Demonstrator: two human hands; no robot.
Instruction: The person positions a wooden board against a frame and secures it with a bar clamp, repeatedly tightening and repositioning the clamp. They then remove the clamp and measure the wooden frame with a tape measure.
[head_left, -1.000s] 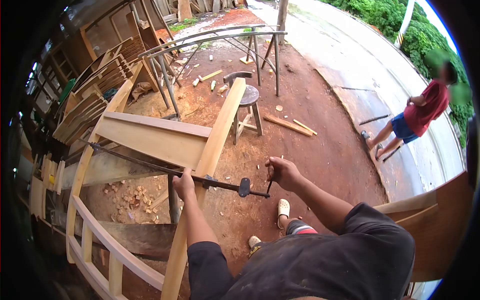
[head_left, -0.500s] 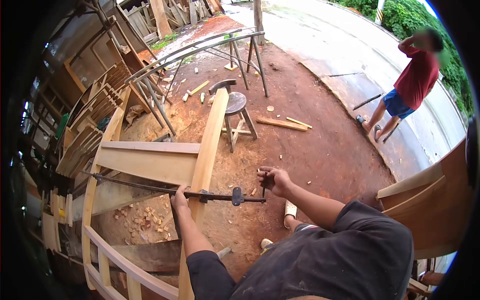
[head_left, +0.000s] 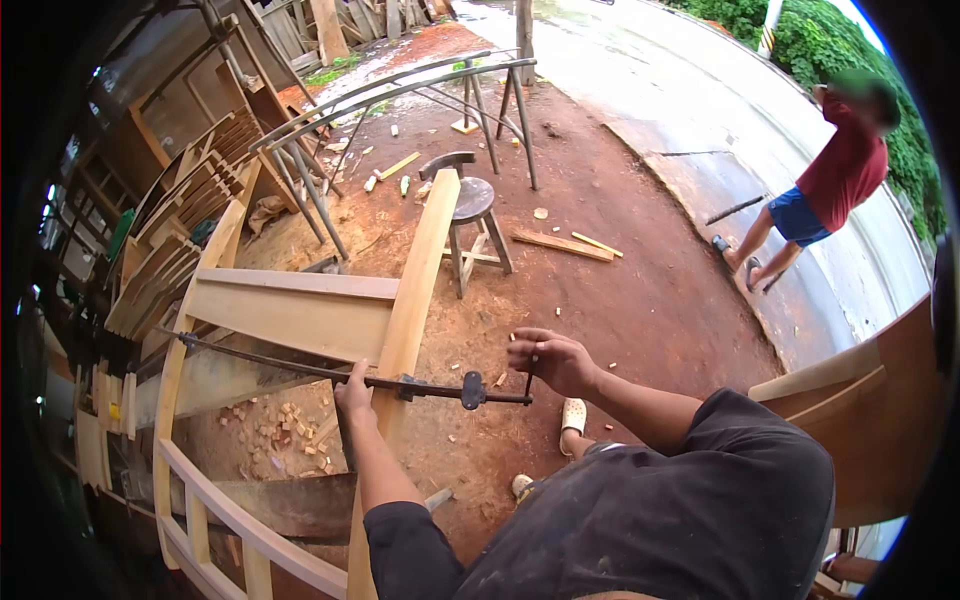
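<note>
Right fingers [head_left: 527, 335] straightened at the crank [head_left: 529, 385] (open dirt [head_left: 650, 290] beyond).

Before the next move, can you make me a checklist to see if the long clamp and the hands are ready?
1. Left hand on the clamp: ok, it holds the bar near the straight post.
2. Clamp reaching both posts: ok, it stretches from the curved post to the straight one.
3. Right hand closed on the handle: not ok, it is right by it but the fingers are open.
4. Clamp tight: cannot tell, a picture does not show how hard it presses.
5. Other person out of the way: ok, standing well apart from the clamp.
</note>
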